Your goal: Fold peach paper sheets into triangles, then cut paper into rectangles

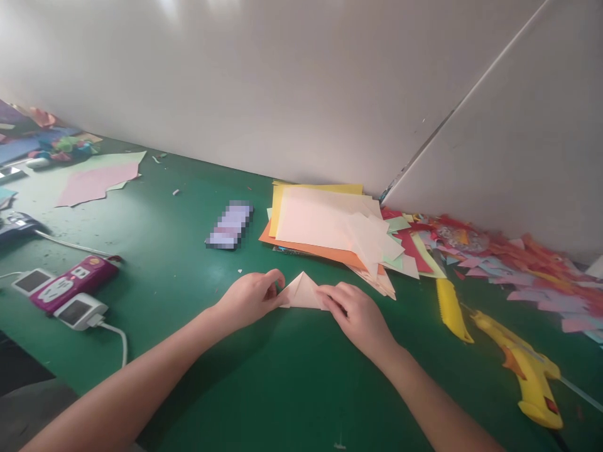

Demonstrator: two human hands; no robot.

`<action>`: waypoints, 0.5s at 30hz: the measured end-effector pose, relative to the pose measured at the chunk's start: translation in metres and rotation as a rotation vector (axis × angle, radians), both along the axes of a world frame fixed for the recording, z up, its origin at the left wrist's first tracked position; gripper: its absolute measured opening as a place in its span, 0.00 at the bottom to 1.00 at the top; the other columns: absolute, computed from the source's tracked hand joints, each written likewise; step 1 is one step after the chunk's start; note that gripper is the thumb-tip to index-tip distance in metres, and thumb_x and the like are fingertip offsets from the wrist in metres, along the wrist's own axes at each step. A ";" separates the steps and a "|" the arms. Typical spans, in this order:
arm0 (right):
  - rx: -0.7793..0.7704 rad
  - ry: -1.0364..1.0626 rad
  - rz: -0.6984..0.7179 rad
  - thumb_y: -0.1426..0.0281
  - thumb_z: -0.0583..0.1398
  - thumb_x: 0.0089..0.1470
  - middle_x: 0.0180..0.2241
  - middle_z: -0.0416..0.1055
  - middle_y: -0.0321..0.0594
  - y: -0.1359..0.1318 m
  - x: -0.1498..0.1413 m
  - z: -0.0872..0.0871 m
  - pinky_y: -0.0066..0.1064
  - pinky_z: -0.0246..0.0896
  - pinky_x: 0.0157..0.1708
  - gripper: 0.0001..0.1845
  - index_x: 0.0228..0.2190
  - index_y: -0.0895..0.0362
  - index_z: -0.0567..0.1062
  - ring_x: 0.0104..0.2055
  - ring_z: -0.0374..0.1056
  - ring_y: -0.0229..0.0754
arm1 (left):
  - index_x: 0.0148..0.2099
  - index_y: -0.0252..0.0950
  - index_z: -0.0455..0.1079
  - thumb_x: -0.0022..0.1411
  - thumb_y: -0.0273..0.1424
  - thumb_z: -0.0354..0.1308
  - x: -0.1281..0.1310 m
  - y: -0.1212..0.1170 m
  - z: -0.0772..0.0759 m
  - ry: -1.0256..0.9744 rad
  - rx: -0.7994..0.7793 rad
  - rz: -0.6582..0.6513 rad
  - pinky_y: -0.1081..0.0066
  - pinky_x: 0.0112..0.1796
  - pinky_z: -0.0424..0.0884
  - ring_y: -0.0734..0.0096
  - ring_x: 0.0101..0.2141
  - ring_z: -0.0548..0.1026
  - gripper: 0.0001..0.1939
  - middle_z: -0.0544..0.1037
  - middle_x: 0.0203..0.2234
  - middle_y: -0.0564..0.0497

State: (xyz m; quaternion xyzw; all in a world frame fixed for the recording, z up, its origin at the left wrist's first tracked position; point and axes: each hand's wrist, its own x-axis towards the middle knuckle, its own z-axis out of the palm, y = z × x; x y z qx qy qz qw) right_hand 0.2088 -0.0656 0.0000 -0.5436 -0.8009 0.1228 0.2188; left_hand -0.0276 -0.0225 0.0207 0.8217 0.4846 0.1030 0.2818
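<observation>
A small pale pink sheet of folded paper (303,293) lies on the green table, its peak pointing away from me and a crease running down from the tip. My left hand (252,298) pinches its left corner between thumb and curled forefinger. At the right corner, my right hand (354,309) grips the paper with thumb and fingers together. Just beyond it is a stack of coloured paper (325,213), with pale pink sheets over yellow and orange ones.
A yellow glue gun (522,364) and a yellow utility knife (452,311) lie to the right, near piled paper scraps (532,270). A phone (230,225) rests left of the stack. A purple power strip (75,282) with white chargers sits farther left. A pale wall (235,94) bounds the back.
</observation>
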 end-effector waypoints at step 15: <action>0.006 -0.148 0.047 0.74 0.47 0.61 0.26 0.64 0.40 -0.001 0.000 -0.001 0.31 0.57 0.24 0.21 0.49 0.50 0.73 0.29 0.61 0.42 | 0.32 0.40 0.67 0.59 0.36 0.53 -0.006 0.001 0.005 0.041 -0.064 0.044 0.75 0.23 0.58 0.71 0.24 0.69 0.07 0.73 0.23 0.55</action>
